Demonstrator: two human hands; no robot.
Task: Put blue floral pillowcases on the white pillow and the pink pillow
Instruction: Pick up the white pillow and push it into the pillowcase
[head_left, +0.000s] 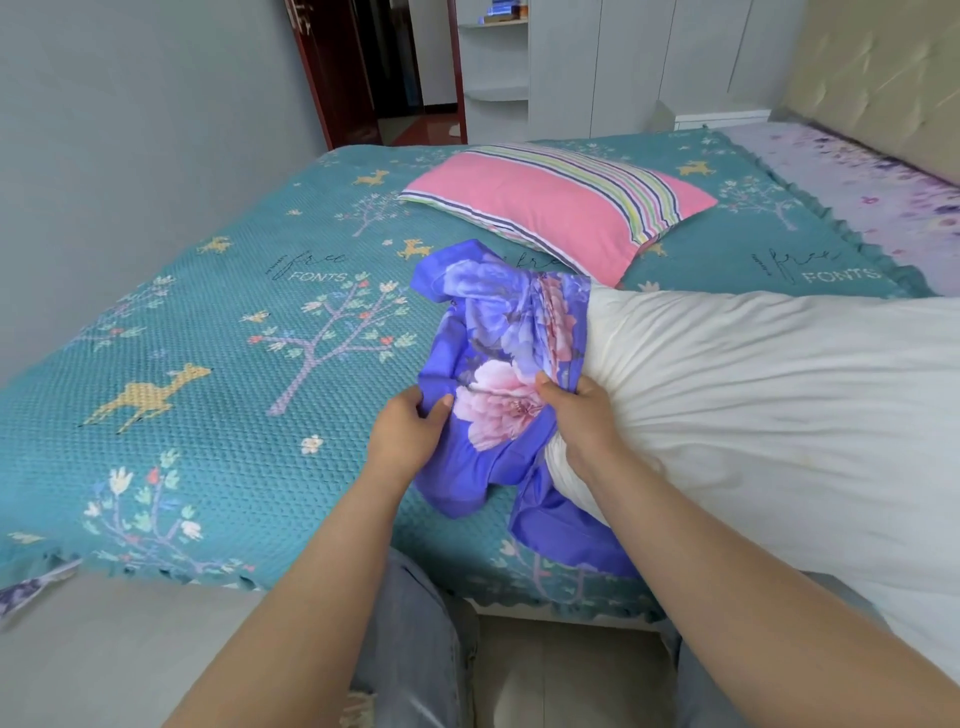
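Note:
A blue floral pillowcase (488, 358) lies bunched over the left end of the big white pillow (779, 405), which stretches across the bed's right side. My left hand (410, 431) pinches the pillowcase's left edge. My right hand (582, 421) grips the pillowcase where its cloth meets the white pillow's end. The pink pillow (540, 208), with a striped band, lies bare farther back on the bed. Only one pillowcase is in view.
The bed wears a teal bedspread (218, 338) with trees and deer, its near edge at my knees. A grey wall runs along the left. A padded headboard (872, 62) and purple sheet are at the far right, a doorway (384, 67) behind.

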